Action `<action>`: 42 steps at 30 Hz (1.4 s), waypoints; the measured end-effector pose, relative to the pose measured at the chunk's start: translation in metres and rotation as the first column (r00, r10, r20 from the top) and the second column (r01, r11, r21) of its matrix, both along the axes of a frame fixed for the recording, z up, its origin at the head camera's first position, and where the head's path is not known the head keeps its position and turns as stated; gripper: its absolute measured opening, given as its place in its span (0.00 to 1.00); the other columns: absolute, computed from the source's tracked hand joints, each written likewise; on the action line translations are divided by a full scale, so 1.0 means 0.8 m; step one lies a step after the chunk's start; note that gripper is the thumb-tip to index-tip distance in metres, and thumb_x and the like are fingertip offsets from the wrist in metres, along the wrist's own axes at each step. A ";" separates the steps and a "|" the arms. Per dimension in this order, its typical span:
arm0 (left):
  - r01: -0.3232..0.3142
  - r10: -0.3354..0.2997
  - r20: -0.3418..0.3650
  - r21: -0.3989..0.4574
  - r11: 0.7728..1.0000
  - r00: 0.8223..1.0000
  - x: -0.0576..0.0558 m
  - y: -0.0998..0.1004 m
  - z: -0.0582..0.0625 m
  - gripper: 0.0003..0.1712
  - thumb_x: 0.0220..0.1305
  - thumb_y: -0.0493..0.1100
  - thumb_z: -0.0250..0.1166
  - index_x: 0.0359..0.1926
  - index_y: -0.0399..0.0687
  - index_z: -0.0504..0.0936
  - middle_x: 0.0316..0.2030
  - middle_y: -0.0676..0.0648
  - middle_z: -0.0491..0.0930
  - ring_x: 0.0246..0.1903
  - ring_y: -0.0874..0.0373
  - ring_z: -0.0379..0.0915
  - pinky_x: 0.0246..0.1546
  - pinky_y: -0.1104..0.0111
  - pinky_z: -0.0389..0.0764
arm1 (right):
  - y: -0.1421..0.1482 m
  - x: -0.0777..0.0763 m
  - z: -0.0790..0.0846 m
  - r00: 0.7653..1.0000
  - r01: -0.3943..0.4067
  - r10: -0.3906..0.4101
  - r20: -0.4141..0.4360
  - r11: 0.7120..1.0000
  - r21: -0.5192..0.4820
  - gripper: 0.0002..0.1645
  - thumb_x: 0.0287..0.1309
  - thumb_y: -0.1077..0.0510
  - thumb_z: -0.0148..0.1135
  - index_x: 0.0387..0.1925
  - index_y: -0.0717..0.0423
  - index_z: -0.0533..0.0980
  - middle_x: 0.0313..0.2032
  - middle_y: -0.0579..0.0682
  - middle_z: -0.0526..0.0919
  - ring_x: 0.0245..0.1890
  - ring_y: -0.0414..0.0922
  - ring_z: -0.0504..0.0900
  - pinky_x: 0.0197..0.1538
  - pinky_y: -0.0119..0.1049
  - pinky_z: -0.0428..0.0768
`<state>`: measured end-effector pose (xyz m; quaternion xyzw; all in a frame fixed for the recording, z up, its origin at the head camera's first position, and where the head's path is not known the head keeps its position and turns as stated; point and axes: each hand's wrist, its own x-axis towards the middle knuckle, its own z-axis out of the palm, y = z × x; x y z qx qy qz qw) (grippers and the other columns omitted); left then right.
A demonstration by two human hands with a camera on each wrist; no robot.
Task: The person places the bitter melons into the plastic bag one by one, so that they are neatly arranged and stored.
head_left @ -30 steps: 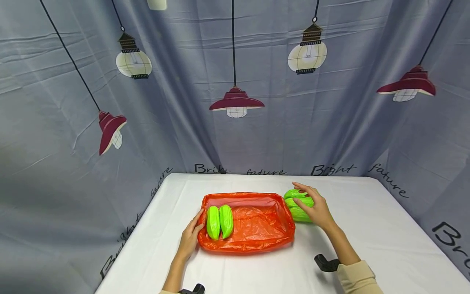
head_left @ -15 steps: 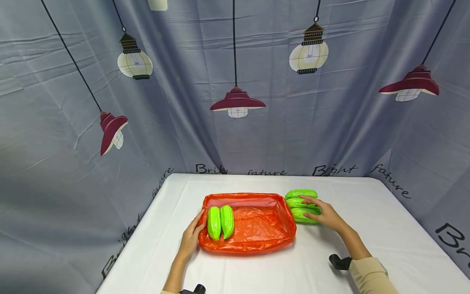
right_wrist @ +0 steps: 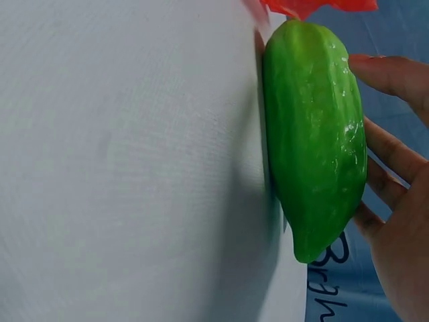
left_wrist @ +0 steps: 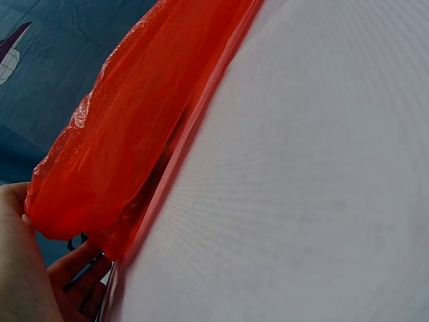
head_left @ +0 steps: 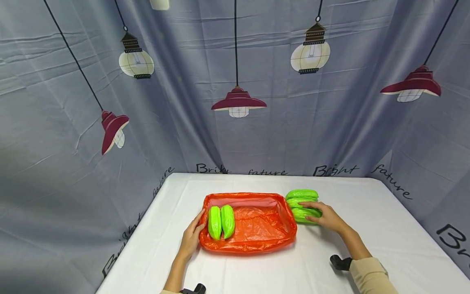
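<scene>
A red plastic-covered tray sits on the white table, with two green bitter melons side by side at its left end. My left hand holds the tray's left side; in the left wrist view, the thumb lies at the rim and the fingers curl below the red plastic. Right of the tray, several bitter melons lie in a row. Around the nearest bitter melon my right hand has its thumb and fingers, on opposite sides. That melon still rests on the table.
A white cloth covers the table. Behind it hangs a grey-blue curtain printed with lamps and lettering. Black wrist mounts sit by both forearms. The tray's right wall stands close beside the row of melons.
My right hand has moved right and toward me from above the melons, and its fingers have closed in on the nearest one. The left hand stays at the tray.
</scene>
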<state>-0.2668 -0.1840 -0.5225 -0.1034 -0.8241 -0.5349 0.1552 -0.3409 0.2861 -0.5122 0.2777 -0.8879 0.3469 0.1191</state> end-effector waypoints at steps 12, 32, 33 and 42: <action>-0.025 0.025 -0.001 -0.009 1.000 1.000 0.001 0.001 0.000 0.25 0.68 0.39 0.51 0.65 0.46 0.66 0.63 0.38 0.63 0.62 0.40 0.57 0.60 0.45 0.55 | 0.009 0.010 -0.007 0.998 -0.049 0.053 -0.042 0.993 0.110 0.23 0.47 0.55 0.69 0.49 0.48 0.80 0.46 0.55 0.78 0.46 0.56 0.73 0.45 0.59 0.71; -0.037 0.037 0.018 -0.005 0.999 0.999 0.002 0.003 0.000 0.24 0.68 0.38 0.51 0.65 0.45 0.66 0.63 0.37 0.63 0.62 0.39 0.57 0.60 0.45 0.56 | 0.010 0.052 -0.002 0.906 -0.042 0.009 0.422 0.997 0.069 0.53 0.42 0.48 0.72 0.68 0.49 0.55 0.47 0.62 0.72 0.22 0.41 0.68 0.22 0.31 0.68; -0.038 0.038 0.018 -0.005 0.999 0.999 0.002 0.003 0.000 0.24 0.68 0.38 0.51 0.65 0.45 0.66 0.63 0.37 0.63 0.62 0.40 0.57 0.60 0.46 0.56 | 0.008 0.053 -0.004 0.907 -0.025 -0.005 0.421 0.998 0.066 0.54 0.42 0.47 0.73 0.68 0.48 0.55 0.46 0.61 0.72 0.22 0.42 0.69 0.23 0.32 0.69; -0.021 0.021 0.029 -0.001 1.000 0.999 0.002 0.002 0.001 0.25 0.68 0.39 0.51 0.65 0.45 0.65 0.64 0.39 0.62 0.63 0.41 0.56 0.61 0.46 0.55 | -0.005 0.070 -0.016 0.940 0.044 -0.051 0.337 0.999 0.029 0.55 0.37 0.47 0.75 0.66 0.49 0.56 0.43 0.59 0.73 0.28 0.44 0.72 0.27 0.32 0.73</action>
